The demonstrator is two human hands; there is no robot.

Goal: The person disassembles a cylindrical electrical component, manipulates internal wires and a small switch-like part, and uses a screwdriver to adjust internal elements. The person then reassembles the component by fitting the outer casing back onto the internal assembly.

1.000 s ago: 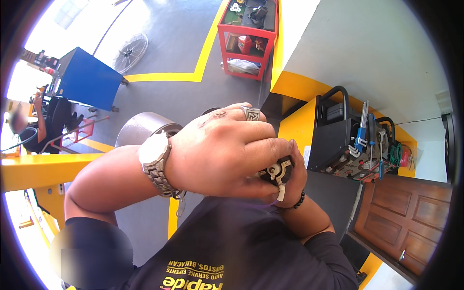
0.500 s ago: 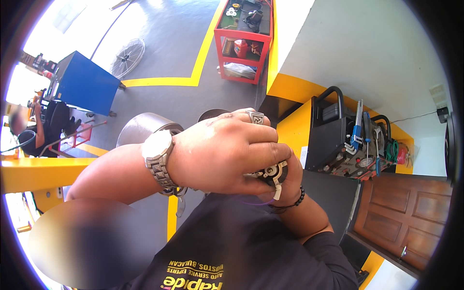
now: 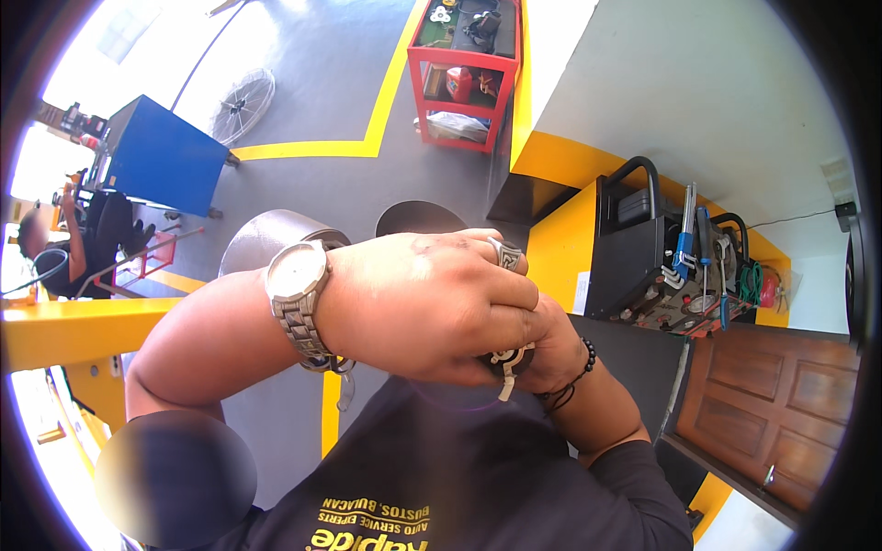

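Observation:
My left hand (image 3: pixel 427 298), with a steel watch on its wrist and a ring, reaches across in front of my chest. Its fingers curl over a small round black part (image 3: pixel 511 358) with a metal centre and a pale tab poking out below. From the right my right hand (image 3: pixel 558 342), a black bead bracelet at its wrist, cups the same part from the other side. Both hands are closed and touch each other. Most of the part is hidden between them, so its exact kind cannot be made out.
Beyond my hands are a silvery cylinder (image 3: pixel 266 241) and a dark rounded thing (image 3: pixel 421 219). A red cart (image 3: pixel 464 59) stands ahead, a blue cabinet (image 3: pixel 165 156) and another person (image 3: pixel 73 239) at left. A black machine (image 3: pixel 634 257) holding tools and a wooden door (image 3: pixel 763 404) are at right.
Both hands have shifted slightly down toward my chest, and the left has turned a little. Less of the round part shows now, and its pale tab has moved left and down.

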